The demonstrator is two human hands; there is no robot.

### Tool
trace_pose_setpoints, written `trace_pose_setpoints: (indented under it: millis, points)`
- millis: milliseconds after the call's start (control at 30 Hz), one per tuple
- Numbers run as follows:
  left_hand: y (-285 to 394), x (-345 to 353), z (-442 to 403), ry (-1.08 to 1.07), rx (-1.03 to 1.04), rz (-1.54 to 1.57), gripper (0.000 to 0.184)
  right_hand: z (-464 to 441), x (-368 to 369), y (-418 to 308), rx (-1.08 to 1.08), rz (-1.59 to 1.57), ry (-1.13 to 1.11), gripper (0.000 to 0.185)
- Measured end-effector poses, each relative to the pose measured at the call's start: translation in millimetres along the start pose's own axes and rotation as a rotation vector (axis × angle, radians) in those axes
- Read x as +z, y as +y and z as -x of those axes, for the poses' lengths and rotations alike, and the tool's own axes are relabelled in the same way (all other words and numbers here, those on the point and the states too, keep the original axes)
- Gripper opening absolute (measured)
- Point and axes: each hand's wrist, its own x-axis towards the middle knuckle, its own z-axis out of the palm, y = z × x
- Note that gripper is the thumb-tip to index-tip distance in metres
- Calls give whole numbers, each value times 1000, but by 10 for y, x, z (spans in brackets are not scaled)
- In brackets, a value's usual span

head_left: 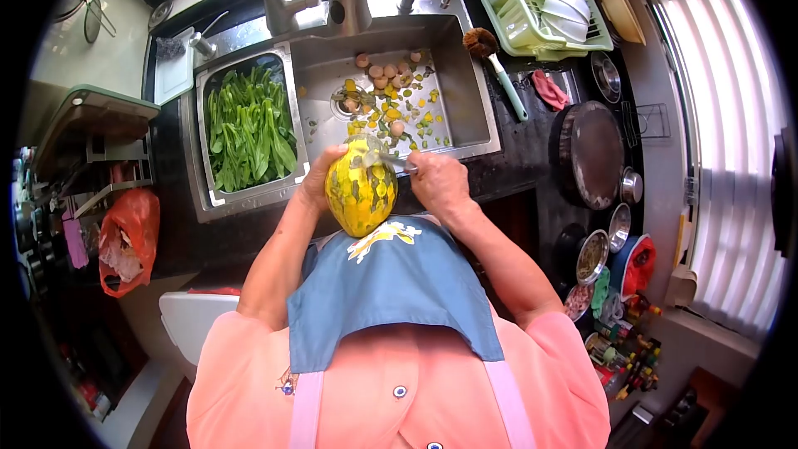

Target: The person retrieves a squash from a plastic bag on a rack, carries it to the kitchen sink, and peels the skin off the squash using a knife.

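Note:
A yellow-and-green pumpkin [363,193], its skin partly pared off in patches, is held over the sink's front edge, its lower end close to the blue apron. My left hand [319,176] is wrapped around the pumpkin's left side. My right hand [440,181] is closed around the handle of a metal peeler [394,160], whose blurred head lies against the pumpkin's upper part. Beyond them, bits of yellow and green peel [391,112] and several eggshells [386,75] are scattered in the sink basin [453,75].
A smaller basin at left holds leafy greens [251,129]. Taps [347,0] rise behind the sink. To the right are a brush [507,87], a pink cloth [549,90], a green dish rack [519,21] and a round chopping board [597,154]. A red plastic bag [130,237] hangs at left.

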Motion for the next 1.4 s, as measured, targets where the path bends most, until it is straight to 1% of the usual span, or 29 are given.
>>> trace_pose_setpoints:
  millis: [67, 133, 167, 267, 300, 400, 500, 600, 633, 667, 700, 733, 800, 900, 1000, 1033, 1133, 1167, 1267, 1300, 1400]
  points:
    - [-12, -12, -16, -13, -13, 4, 51, 4, 83, -50, -65, 0, 2, 10]
    - [-13, 50, 13, -17, -14, 12, 52, -5, 119, -60, -38, 9, 17, 8]
    - [0, 88, 31, -59, -9, 4, 49, -29, 130, -48, -29, 15, 24, 8]
    - [-40, 28, -46, -13, -25, 27, 46, -187, 341, 246, 9, -4, 31, 9]
    - [-55, 33, -77, -12, 0, 55, 43, -186, 226, 170, 26, 15, -68, 13]
    - [-86, 40, -46, 37, -13, 45, 43, -232, 467, 236, 77, 70, -33, 16]
    - [-82, -4, -39, 24, -27, 46, 46, -301, 545, 310, 60, 83, 10, 17]
    - [-92, -54, -4, -18, 12, 23, 48, -381, 478, 524, 224, 255, -52, 18]
    - [-81, -64, 40, -78, 6, 6, 51, -373, 390, 719, 274, 214, -76, 18]
    - [-42, -59, 38, -58, 12, -5, 51, -361, 286, 928, 320, 171, -99, 18]
    - [-9, -63, 49, -32, 22, -12, 52, -304, 103, 955, 337, 7, -89, 19]
    - [-27, -85, 101, 2, 24, -13, 52, -227, 23, 960, 293, -147, -10, 20]
    - [65, -135, 98, -20, 18, -19, 54, -160, -120, 825, 264, -253, -24, 20]
    - [160, -166, 182, -18, 35, -78, 55, 11, -63, 606, 250, -312, -59, 17]
    - [144, -227, 231, -43, -17, -103, 56, 136, 183, 479, 232, -350, -13, 17]
    - [109, -220, 224, 0, -8, -59, 57, 157, 222, 440, 238, -368, -32, 17]
    - [42, -170, 216, 30, 74, 21, 58, 190, 211, 273, 286, -454, -82, 17]
    - [16, -191, 200, 47, 106, 42, 58, 200, 213, 230, 251, -452, -49, 15]
    - [-21, -175, 189, 0, 139, 86, 60, 211, 152, 46, 34, -327, 145, 11]
    - [-35, -206, 174, -7, 144, 80, 61, 210, 138, -19, -95, -265, 258, 8]
    - [-100, -263, 132, 2, 142, 101, 61, 218, 12, -175, -164, -66, 132, 8]
